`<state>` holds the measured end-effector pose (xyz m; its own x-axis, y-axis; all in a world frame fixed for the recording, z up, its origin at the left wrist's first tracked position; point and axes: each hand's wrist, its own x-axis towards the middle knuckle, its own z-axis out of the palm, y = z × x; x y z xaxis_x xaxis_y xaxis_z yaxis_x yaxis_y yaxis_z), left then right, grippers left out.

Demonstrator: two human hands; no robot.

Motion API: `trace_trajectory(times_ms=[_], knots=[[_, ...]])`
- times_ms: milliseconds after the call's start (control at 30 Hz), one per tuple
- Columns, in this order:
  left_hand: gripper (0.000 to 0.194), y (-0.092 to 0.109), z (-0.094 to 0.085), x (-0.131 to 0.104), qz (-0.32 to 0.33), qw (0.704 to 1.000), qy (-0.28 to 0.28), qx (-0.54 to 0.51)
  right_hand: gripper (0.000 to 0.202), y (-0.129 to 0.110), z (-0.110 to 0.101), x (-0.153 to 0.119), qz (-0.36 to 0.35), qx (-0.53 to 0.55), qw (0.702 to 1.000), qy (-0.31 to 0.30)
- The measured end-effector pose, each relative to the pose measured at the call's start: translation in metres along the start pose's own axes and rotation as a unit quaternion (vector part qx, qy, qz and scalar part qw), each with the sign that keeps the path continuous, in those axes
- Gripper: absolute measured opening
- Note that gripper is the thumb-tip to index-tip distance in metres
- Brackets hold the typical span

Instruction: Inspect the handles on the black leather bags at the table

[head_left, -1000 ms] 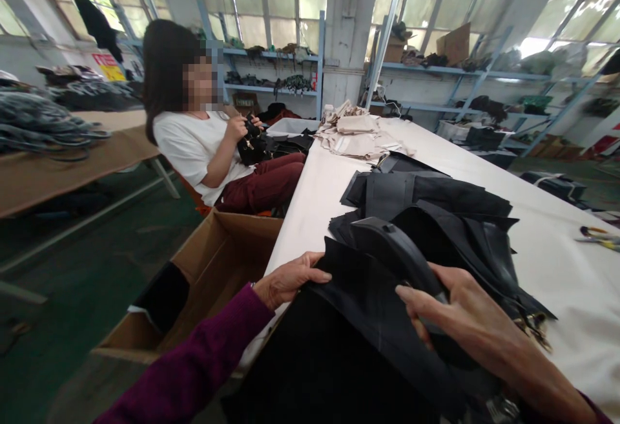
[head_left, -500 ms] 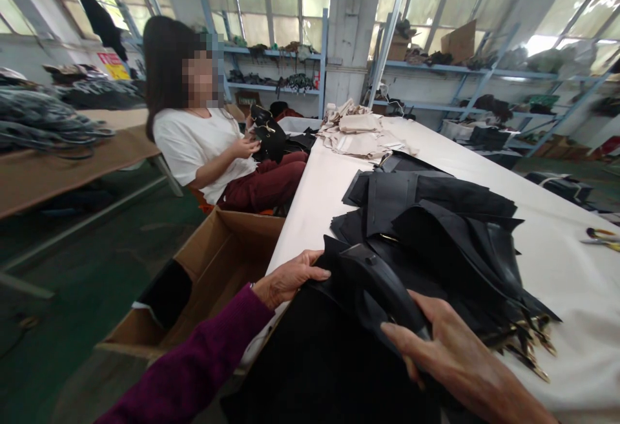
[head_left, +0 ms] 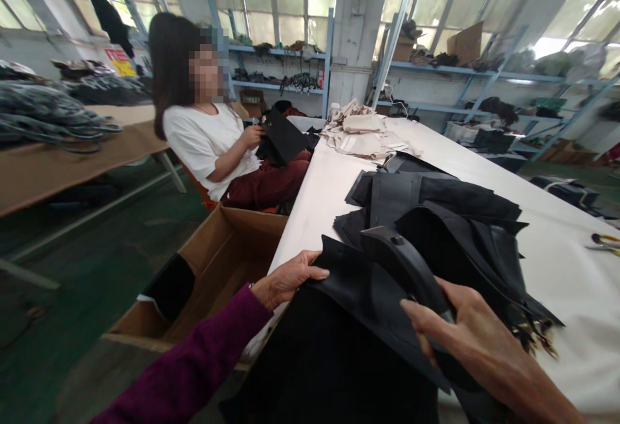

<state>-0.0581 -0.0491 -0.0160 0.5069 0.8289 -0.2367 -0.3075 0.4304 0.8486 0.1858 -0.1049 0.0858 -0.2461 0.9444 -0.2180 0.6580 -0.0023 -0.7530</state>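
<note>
My left hand pinches the upper left corner of a black sheet at the near edge of the white table. Wrapped around a curved black handheld tool is my right hand; the tool's tip lies over the sheet's upper edge. Dark material hangs below the sheet in front of me. Beyond the tool, a pile of black pieces covers the middle of the table, with gold-coloured metal clasps at its right end.
An open cardboard box with a black piece inside stands left of the white table. Behind it a seated person holds a black item. Beige pieces lie at the far end; scissors are at the right.
My right hand and the tool have moved right, leaving more of the sheet's surface showing. My left hand keeps its hold. The seated person's black item is now spread flatter.
</note>
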Motion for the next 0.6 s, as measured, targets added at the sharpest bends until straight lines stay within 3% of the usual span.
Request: trace_trajectory(times_ms=[133, 300, 433, 600], knots=[[0.038, 0.000, -0.003, 0.001, -0.005, 1.000, 0.001, -0.022, 0.031, 0.003, -0.003, -0.009, 0.033, -0.038, 0.998, -0.025], [0.035, -0.002, 0.001, 0.002, -0.009, 1.000, -0.004, -0.009, 0.023, -0.004, 0.016, -0.011, 0.017, -0.024, 0.997, -0.071], [0.032, -0.004, 0.003, 0.001, -0.008, 1.000, -0.005, 0.012, 0.023, -0.008, 0.024, 0.001, -0.001, 0.007, 0.998, -0.060], [0.034, -0.006, 0.002, -0.005, -0.004, 1.000, -0.008, 0.012, 0.029, -0.004, 0.009, 0.009, -0.028, 0.022, 0.999, -0.019]])
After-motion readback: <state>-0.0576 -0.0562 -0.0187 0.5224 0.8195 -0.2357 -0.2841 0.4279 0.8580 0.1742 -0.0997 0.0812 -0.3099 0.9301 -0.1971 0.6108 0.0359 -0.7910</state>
